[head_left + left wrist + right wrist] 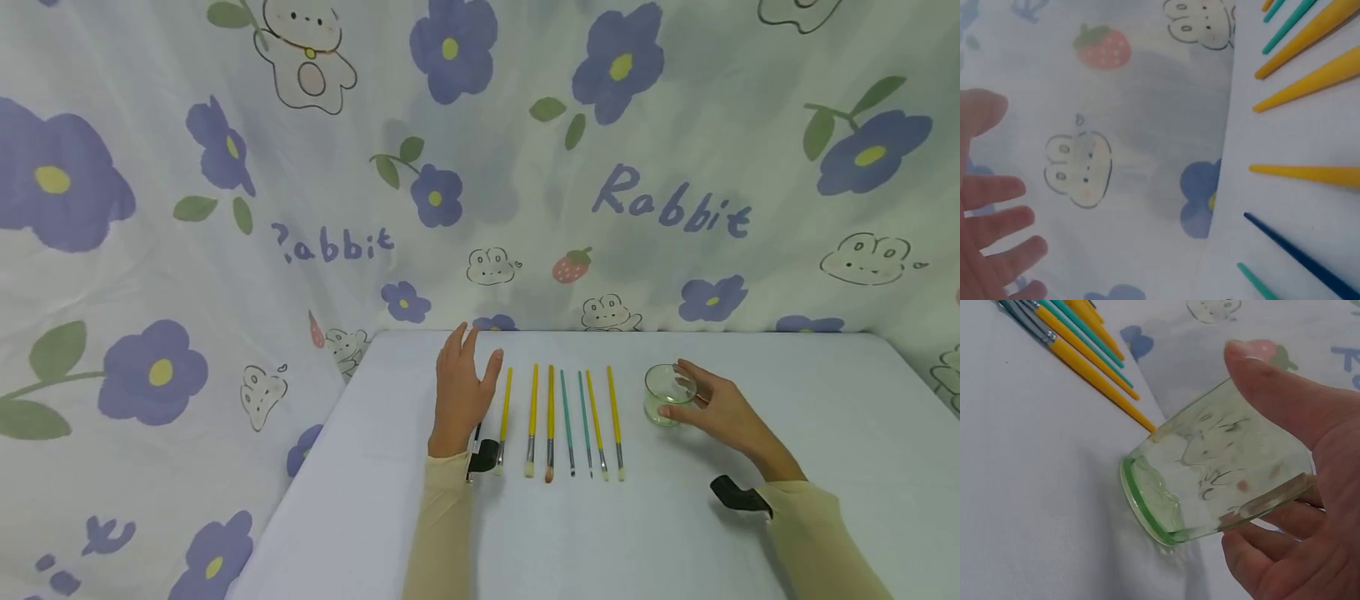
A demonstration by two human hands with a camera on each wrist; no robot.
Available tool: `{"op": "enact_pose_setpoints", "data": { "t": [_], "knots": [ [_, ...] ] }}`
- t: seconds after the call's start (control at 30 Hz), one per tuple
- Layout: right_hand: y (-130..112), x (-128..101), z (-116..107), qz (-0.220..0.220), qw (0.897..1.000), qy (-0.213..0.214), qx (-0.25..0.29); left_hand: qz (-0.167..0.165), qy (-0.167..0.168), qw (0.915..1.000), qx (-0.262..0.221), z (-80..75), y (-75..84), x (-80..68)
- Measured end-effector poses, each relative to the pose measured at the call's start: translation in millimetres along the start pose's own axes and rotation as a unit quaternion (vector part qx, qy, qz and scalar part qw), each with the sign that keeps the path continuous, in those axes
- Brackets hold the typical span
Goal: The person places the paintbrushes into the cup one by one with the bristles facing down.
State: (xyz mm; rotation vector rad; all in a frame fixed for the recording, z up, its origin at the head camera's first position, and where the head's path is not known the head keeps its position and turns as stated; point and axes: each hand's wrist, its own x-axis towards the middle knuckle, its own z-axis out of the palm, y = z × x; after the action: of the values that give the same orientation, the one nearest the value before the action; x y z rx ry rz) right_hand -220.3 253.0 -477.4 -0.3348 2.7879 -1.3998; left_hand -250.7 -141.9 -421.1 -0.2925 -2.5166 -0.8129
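Glass cup (667,394), green-tinted, stands on white surface (675,533), right of paintbrush row (570,421), toward the far edge. Right hand (720,408) grips it, thumb and fingers curled round its wall. Left hand (459,392) lies flat just left of the row, fingers straight, holding nothing. Floral curtain (225,208) hangs behind far edge.

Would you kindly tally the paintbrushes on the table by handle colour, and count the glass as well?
Yellow paintbrushes: 5
Teal paintbrushes: 3 (one by the left hand, seen only in the left wrist view)
Dark blue paintbrush: 1
Glass cup, held by the right hand: 1
Total: 10
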Motion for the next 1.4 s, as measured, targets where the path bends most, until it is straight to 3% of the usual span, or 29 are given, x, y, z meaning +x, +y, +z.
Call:
{"op": "enact_pose_setpoints", "data": {
  "t": [0.2, 0.5, 0.77, 0.97, 1.23, 1.4],
  "knots": [
    [2, 0, 4, 0.015, 1.0, 0.016, 0.016, -0.055, 0.025, 0.997, -0.049, -10.5, -21.5, 0.1],
    [5, 2, 8, 0.038, 0.997, 0.031, 0.059, -0.139, 0.015, 0.988, -0.065, -23.0, -51.6, -4.7],
    [4, 1, 10, 0.034, 0.996, 0.031, 0.082, -0.227, -0.016, 0.9726, -0.05, -21.2, -74.2, -11.4],
    [4, 1, 10, 0.039, 0.996, 0.031, 0.08, -0.291, -0.071, 0.9541, -0.014, -17.4, -81.9, -17.4],
    [7, 2, 10, 0.043, 0.996, 0.027, 0.07, -0.319, -0.094, 0.943, 0.0, -8.5, -86.6, -24.4],
    [8, 3, 10, 0.041, 0.996, 0.025, 0.071, -0.318, -0.1, 0.9426, 0.027, -4.7, -87.8, -25.1]
  ]
}}
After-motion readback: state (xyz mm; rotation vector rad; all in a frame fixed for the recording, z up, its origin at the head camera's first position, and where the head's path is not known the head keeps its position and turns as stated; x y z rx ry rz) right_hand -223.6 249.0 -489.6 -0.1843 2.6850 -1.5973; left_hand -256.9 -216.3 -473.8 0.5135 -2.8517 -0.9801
